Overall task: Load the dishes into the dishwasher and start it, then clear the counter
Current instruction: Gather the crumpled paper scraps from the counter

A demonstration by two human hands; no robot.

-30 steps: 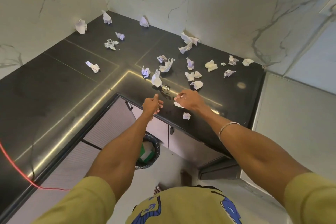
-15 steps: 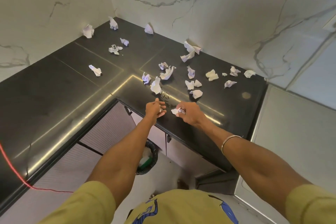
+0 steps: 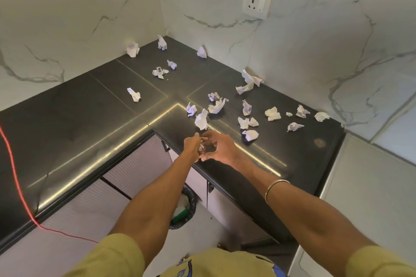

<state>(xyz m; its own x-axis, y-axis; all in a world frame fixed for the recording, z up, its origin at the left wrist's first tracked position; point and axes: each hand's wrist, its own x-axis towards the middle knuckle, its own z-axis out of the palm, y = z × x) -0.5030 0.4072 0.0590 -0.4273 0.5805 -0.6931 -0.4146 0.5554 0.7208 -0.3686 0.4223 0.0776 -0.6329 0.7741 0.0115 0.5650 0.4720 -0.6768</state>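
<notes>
My hands meet over the near edge of the counter [image 3: 67,132], just in front of the inner corner. My left hand [image 3: 191,144] is cupped with the fingers curled around a small wad of paper [image 3: 201,147], and my right hand [image 3: 221,147] is pressed against it, fingers bent in, as if tucking another bit in; I cannot tell how many scraps are between them. The dishes and dishwasher are nowhere in view, so I judge I am on the clearing part. The rest of the scraps are scattered across the black top: a tall one [image 3: 201,119] just beyond my fingers, a cluster to the right of it, a line further right toward the wall, a big loose pair [image 3: 247,82] against the far wall under the socket [image 3: 257,2], and a few in the far corner and to the left, one alone [image 3: 134,94] well apart. These should be feather-light, soft and crushable, nothing to break; each gives under the fingers and springs back a little, so a pinch anywhere on a crumpled ridge will lift it, and squeezing several into one ball should keep them from slipping out of my palm. The top looks glossy, so flat pieces may slide before they lift. The bin [image 3: 186,207] stands on the floor below, under my left forearm, near enough to drop into. A red cord [image 3: 13,164] crosses the counter far left.
</notes>
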